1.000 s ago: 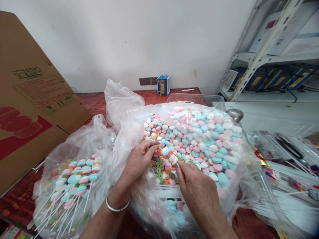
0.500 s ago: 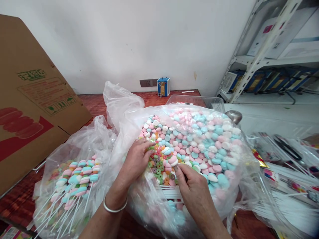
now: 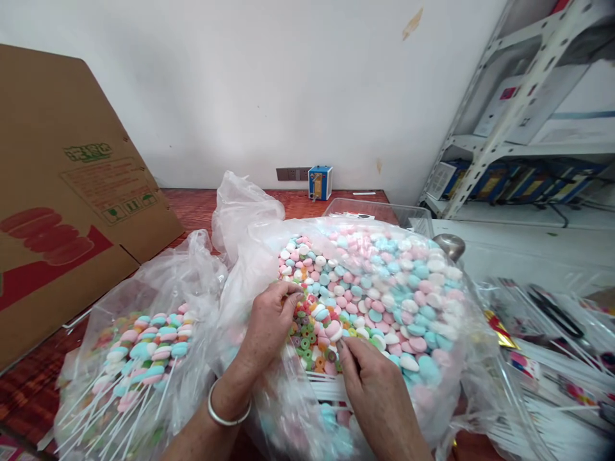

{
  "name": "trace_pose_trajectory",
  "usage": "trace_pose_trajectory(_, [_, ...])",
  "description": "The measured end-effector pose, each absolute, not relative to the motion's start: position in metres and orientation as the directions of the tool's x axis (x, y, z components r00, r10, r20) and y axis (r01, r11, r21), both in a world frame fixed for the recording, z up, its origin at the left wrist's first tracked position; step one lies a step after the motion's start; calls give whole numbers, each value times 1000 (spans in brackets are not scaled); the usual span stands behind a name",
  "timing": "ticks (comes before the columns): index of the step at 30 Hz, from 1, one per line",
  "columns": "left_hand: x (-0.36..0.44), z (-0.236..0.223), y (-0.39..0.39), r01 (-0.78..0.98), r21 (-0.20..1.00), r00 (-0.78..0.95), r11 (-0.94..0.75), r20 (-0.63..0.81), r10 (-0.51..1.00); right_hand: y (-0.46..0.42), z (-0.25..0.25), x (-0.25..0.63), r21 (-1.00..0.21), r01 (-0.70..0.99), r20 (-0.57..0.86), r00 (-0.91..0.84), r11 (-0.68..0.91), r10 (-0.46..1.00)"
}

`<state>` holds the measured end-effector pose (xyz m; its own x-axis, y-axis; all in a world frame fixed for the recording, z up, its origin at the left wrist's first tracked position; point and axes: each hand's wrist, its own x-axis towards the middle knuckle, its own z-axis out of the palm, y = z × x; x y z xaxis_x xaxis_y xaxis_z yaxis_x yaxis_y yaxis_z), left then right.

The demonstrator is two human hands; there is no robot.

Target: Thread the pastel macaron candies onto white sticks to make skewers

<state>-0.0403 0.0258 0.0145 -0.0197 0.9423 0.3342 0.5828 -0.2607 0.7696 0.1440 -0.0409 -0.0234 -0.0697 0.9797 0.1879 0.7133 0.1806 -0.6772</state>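
A big clear plastic bag [image 3: 250, 269] in front of me is packed with pink, blue and white marshmallow candies on white sticks [image 3: 394, 288]. My left hand [image 3: 269, 323], a silver bangle on its wrist, rests at the bag's opening with fingers curled on the candies. My right hand [image 3: 369, 378] pinches the stick of one skewer of small coloured rings [image 3: 307, 326] near the bag's mouth. A second, smaller bag [image 3: 144, 358] of the same stick candies lies to the left on the red-brown table [image 3: 29, 390].
A large cardboard box [image 3: 62, 192] leans at the left. A small blue device [image 3: 319, 182] and a wall socket sit at the back by the white wall. A clear tray [image 3: 379, 208] stands behind the bag. Packaging and sticks lie at right below a metal shelf [image 3: 519, 128].
The view has tilted up a little, so everything sits lower in the frame. Both hands stay at the bag's mouth; the left fingers have curled slightly inward.
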Motion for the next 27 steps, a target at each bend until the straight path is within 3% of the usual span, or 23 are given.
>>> trace_pose_trajectory(4, [-32,20,22,247,964,-78,-99,121,990,-42,-21,143,-693,689,234,-61,211,970])
trace_pose_trajectory(10, [-22,20,19,-27,999,-63,25,-26,998,-45,-19,143,-712,665,269,-42,228,962])
trace_pose_trajectory(13, [-17,21,18,-264,963,-42,59,-73,996,-48,-15,140,-740,631,296,-6,233,955])
trace_pose_trajectory(16, [-12,23,15,-515,841,84,166,-143,986,-51,-11,138,-777,548,348,-37,310,937])
trace_pose_trajectory(21, [4,26,5,-622,749,245,229,-92,965,-55,-11,139,-891,404,232,10,209,973])
trace_pose_trajectory(27, [25,25,-10,-688,698,134,201,-150,980,-70,-26,132,-829,502,315,56,246,947])
